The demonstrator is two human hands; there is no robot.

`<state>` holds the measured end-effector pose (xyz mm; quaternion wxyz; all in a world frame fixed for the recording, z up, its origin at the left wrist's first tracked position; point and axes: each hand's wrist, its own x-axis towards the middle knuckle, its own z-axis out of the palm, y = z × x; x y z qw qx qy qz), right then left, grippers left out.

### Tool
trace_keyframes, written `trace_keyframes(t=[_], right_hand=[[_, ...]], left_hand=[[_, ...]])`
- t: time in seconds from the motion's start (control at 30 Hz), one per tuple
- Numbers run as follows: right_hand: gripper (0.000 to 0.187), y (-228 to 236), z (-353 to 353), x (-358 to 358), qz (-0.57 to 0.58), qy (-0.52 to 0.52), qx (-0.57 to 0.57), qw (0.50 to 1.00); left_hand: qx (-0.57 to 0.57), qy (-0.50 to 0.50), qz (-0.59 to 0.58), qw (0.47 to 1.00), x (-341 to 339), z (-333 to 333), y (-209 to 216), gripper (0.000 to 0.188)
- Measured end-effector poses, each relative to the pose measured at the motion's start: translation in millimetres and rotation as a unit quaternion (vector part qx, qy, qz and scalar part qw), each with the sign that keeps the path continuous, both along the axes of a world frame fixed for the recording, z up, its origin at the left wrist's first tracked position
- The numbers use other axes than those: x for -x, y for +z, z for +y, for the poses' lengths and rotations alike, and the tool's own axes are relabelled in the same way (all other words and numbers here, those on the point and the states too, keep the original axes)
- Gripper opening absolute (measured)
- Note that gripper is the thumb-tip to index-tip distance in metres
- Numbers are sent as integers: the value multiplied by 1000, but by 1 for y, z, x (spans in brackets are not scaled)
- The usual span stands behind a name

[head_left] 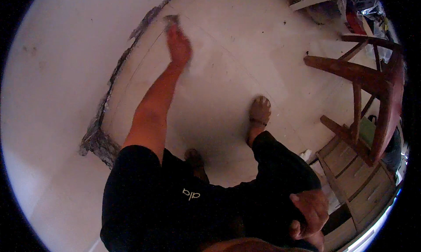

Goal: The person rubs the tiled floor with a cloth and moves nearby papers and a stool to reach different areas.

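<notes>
My left hand (pixel 179 46) reaches far forward, low over the pale floor beside the wall's broken lower edge. Its fingers are closed around a small, dark greyish object (pixel 172 20), too blurred for me to name. Close to that object runs a thin dark line on the floor surface. My right hand (pixel 312 212) rests at my right thigh, fingers loosely bent and apart, with nothing seen in them. Part of that hand is cut off from sight by its own angle.
A ragged grey strip (pixel 115 74) of crumbled material follows the foot of the white wall (pixel 48 94). To the right a reddish-brown wooden chair (pixel 346 70) lies tipped over, beside a wooden slatted piece (pixel 355 177). Sundry clutter fills the far right corner. My sandalled foot (pixel 260 109) stands mid-floor.
</notes>
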<state>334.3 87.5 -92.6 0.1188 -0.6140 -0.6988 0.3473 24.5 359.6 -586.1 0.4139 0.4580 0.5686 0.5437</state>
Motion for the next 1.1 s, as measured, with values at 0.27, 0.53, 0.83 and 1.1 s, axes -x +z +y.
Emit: trace_keyframes(t=[0.27, 0.53, 0.83, 1.1], right_hand=[[43, 5, -16, 12, -25, -10, 21, 999], [44, 6, -28, 2, 2, -23, 4, 1000], [44, -1, -19, 16, 79, 34, -86, 993], [52, -63, 59, -18, 456, -215, 130, 854]], left_hand=[[-109, -337, 146, 924, -182, -115, 5, 31], [136, -189, 72, 970, -37, -67, 0, 42], [140, -172, 189, 957, -63, -123, 9, 38], [23, -254, 120, 959, -124, -72, 44, 46]])
